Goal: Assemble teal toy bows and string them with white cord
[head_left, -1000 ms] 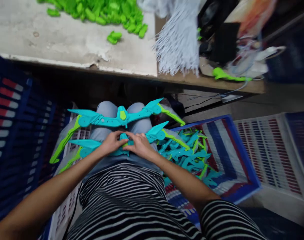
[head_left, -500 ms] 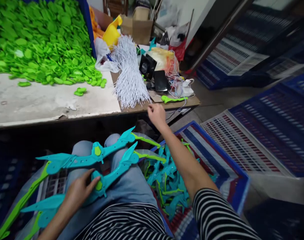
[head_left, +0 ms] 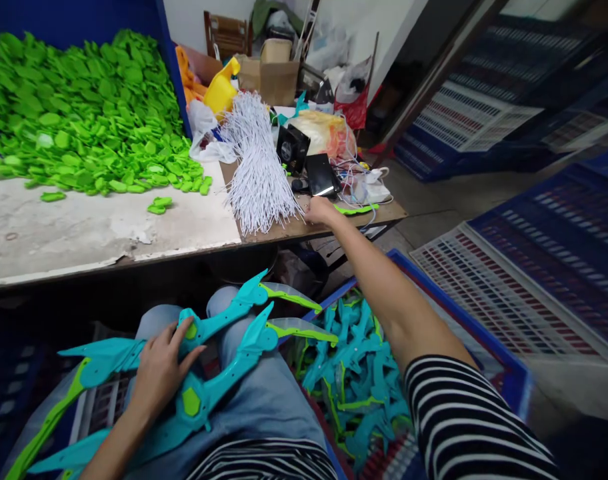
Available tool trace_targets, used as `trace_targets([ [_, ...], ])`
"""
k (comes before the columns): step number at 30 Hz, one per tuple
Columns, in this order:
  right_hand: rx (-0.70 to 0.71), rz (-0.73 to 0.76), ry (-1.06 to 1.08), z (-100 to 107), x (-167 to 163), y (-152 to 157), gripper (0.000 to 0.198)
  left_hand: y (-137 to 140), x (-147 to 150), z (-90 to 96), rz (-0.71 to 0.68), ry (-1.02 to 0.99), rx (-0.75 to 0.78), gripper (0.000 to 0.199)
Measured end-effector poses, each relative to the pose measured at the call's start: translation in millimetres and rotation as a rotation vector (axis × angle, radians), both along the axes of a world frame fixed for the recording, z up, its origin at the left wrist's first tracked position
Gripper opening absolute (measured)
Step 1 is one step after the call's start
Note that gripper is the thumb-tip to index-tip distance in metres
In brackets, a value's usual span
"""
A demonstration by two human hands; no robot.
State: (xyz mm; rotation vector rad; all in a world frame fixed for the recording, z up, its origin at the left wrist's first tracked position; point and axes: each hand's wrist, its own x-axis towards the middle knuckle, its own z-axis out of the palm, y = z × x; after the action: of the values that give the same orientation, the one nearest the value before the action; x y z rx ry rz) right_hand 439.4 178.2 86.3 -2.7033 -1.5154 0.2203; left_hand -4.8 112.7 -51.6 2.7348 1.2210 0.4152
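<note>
Two turquoise bow-shaped toys lay across the person's lap, one beyond the other; the farther bow and the nearer bow each had a stepped hub in the middle, pointed blade-like wings and slim lime-green end limbs that curved back toward the body; a green panel was set into each hub, and the nearer bow's panel showed plainly as an angular, many-sided plate; thin, see-through film spread beside the limbs; the turquoise surface looked like smooth moulded plastic with a soft sheen.

The left hand lay over the farther bow just beside its hub, fingers loosely spread and thumb held apart; whether they gripped it or merely rested there, I could not tell; the right hand was at the table's front edge by the tips of a bundle of white cords, its fingers curled close together; what they held, if anything, was hidden.

The cords were thin and stringy, fanned out at the near end; the table had a pale, stained top with a chipped edge; on it sloped a heap of flat, glossy green pieces; beside the lap, a blue-rimmed crate held a tangle of turquoise and green parts.
</note>
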Motion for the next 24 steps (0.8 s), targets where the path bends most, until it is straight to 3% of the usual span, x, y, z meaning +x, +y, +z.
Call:
trace_targets([
  [5,0.058,-0.069,0.168,-5,5,-29,0.015,4,-14,7.7,-0.059,-0.095,0.004,0.053],
  [9,0.234,-0.21,0.622,-18,5,-61,0.014,11,-23,13.2,-0.08,-0.11,0.048,0.054],
  [11,0.302,-0.269,0.72,-25,3,-74,0.017,13,-25,14.3,-0.086,-0.098,0.046,0.057],
  [19,0.396,-0.308,0.679,-36,3,-86,0.01,15,-18,16.1,-0.046,-0.043,-0.025,0.058],
  [24,0.383,-0.169,0.341,-27,3,-74,0.016,13,-16,22.2,-0.023,-0.044,-0.007,0.053],
])
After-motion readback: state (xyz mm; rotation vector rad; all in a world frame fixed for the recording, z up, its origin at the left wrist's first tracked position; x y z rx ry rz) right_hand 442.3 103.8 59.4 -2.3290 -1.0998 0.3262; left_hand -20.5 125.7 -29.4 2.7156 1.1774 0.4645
